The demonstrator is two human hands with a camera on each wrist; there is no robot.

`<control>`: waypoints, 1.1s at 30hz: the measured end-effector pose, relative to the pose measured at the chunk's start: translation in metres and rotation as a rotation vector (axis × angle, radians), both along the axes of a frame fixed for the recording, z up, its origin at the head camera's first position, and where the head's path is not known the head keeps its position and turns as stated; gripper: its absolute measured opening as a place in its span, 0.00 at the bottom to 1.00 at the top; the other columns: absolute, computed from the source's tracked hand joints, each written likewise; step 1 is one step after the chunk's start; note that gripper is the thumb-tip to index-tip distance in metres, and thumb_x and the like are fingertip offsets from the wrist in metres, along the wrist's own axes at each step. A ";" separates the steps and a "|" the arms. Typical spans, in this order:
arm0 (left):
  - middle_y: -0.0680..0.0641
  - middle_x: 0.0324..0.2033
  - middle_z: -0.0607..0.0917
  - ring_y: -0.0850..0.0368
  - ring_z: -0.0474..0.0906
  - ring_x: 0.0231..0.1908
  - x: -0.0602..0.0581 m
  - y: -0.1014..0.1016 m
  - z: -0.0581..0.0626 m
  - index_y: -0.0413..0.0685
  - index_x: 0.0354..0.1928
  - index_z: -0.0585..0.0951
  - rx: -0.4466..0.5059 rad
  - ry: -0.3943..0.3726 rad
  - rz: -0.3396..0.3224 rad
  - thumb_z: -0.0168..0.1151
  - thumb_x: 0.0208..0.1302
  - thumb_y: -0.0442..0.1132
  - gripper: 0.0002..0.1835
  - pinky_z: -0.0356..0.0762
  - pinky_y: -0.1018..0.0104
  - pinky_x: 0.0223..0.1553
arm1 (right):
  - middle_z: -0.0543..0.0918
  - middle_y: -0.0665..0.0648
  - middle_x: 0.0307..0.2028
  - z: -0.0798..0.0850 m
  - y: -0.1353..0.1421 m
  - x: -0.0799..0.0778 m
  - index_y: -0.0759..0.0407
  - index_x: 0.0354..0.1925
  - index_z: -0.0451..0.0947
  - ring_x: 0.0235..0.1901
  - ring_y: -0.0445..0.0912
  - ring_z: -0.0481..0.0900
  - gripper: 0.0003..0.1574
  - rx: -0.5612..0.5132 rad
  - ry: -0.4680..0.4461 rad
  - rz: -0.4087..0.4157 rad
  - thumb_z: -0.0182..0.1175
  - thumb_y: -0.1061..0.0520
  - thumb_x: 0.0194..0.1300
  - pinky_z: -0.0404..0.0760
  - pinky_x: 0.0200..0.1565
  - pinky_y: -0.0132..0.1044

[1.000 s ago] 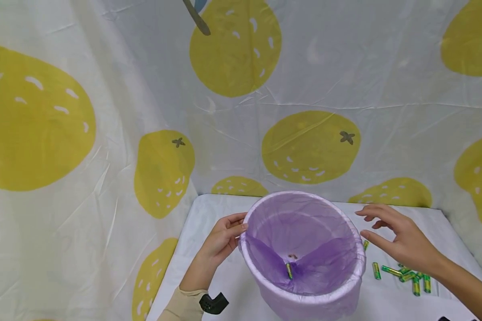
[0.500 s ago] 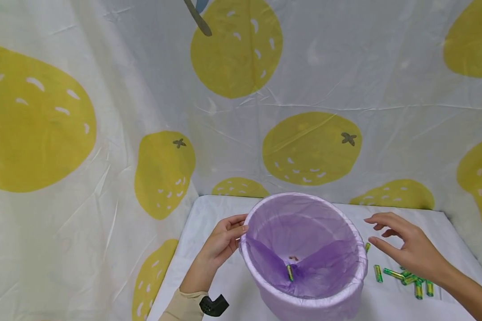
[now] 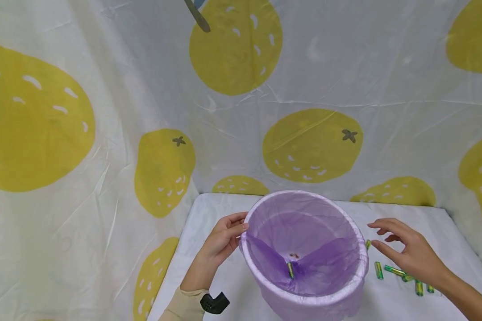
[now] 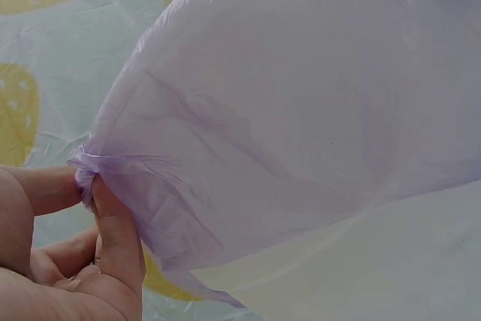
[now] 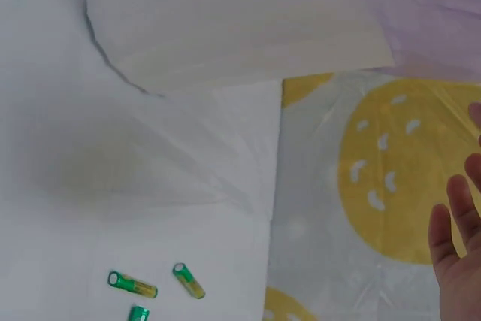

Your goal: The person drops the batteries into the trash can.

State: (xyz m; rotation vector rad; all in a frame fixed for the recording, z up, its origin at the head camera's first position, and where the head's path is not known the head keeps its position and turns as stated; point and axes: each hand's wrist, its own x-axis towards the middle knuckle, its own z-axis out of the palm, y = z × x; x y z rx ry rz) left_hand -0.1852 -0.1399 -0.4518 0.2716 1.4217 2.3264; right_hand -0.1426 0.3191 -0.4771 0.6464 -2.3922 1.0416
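Pinched bin point(image 3: 311, 305) in left hand point(image 3: 223, 237), held empty right hand point(image 3: 413, 255) loosely curved near batteries point(image 3: 379, 270), maybe risking tipping through lopsided pulling.

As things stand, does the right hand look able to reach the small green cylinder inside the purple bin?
Probably yes: the right hand appears empty beside the purple bin, open at the top, and nothing covers the small green cylinder. The hand would likely pass over the rim and down.

No text, brand, number or sign can be read on the green batteries point(image 5: 134, 285) or elsewhere.
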 end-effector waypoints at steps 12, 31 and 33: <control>0.42 0.45 0.83 0.55 0.84 0.41 -0.001 0.000 0.000 0.23 0.66 0.68 0.003 -0.008 0.002 0.57 0.71 0.24 0.23 0.84 0.67 0.41 | 0.80 0.39 0.50 -0.028 0.015 0.006 0.57 0.54 0.83 0.44 0.29 0.74 0.30 0.004 -0.069 -0.075 0.76 0.71 0.54 0.75 0.42 0.16; 0.43 0.46 0.83 0.55 0.83 0.42 -0.001 0.001 -0.001 0.24 0.66 0.69 0.017 -0.015 -0.001 0.56 0.71 0.23 0.23 0.84 0.67 0.42 | 0.79 0.32 0.48 -0.073 0.033 0.009 0.58 0.53 0.83 0.42 0.26 0.73 0.31 0.014 -0.079 -0.141 0.78 0.71 0.50 0.74 0.37 0.16; 0.43 0.45 0.83 0.55 0.83 0.42 -0.001 0.001 -0.001 0.24 0.66 0.69 0.019 -0.016 -0.001 0.56 0.71 0.22 0.23 0.84 0.68 0.42 | 0.79 0.32 0.47 -0.077 0.034 0.010 0.58 0.52 0.83 0.41 0.25 0.73 0.29 0.013 -0.096 -0.158 0.78 0.70 0.51 0.74 0.37 0.16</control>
